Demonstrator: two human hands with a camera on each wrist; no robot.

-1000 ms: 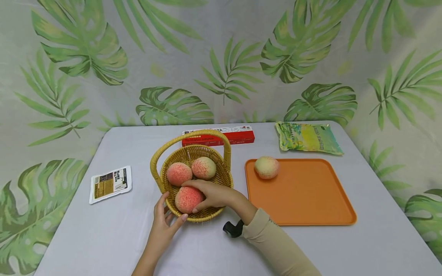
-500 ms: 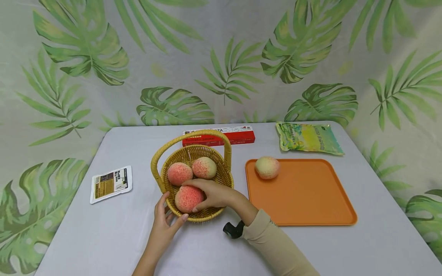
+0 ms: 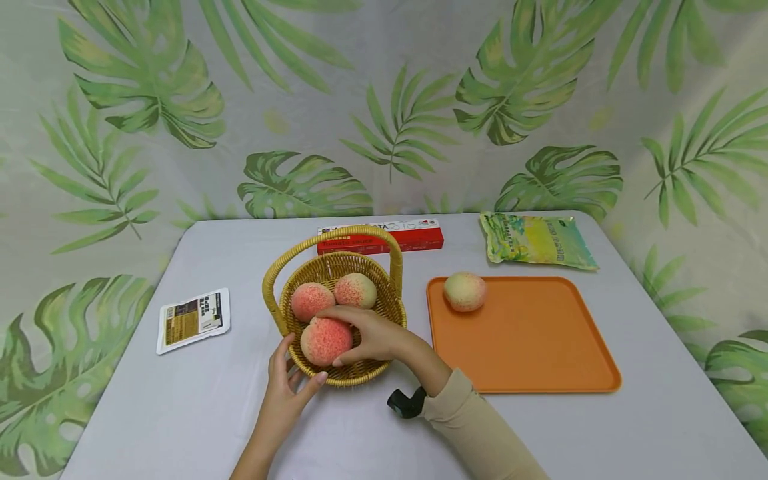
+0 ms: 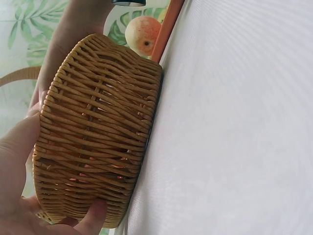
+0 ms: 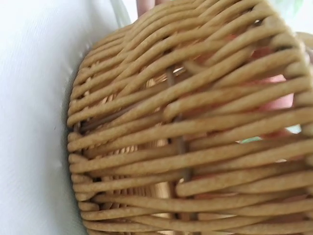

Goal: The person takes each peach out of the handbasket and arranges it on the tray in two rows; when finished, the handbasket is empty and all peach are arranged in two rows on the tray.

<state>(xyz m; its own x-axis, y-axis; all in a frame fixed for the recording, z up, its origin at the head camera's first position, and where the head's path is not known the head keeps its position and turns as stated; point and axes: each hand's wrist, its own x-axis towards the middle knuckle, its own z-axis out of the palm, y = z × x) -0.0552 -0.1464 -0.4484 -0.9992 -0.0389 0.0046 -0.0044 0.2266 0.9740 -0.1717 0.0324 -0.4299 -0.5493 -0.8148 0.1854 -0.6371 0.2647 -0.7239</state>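
Note:
A wicker basket (image 3: 354, 383) with a tall arched handle stands left of the table's middle. My right hand (image 3: 379, 335) reaches into it and grips a pink-speckled peach (image 3: 326, 343) from the right, thumb in front and fingers over the top. Two more peaches, a redder one (image 3: 313, 301) and a paler one (image 3: 356, 291), lie behind it in the basket. At the near left side, my left hand (image 3: 285, 390) holds the basket by its rim. The left wrist view shows its thumb at the rim and fingers against the woven side (image 4: 98, 132). Weave (image 5: 190, 132) mostly hides the right hand in its wrist view.
An orange tray (image 3: 528, 340) lies to the right, bearing one pale peach (image 3: 465, 291). Behind the basket is a red tomato sauce box (image 3: 414, 237). A green-yellow bag (image 3: 537, 240) lies back right, a flat white-edged packet (image 3: 193, 321) far left.
The gripped peach has risen slightly and shifted a little left with my right hand, still within the basket's outline. My left hand stays where it was.

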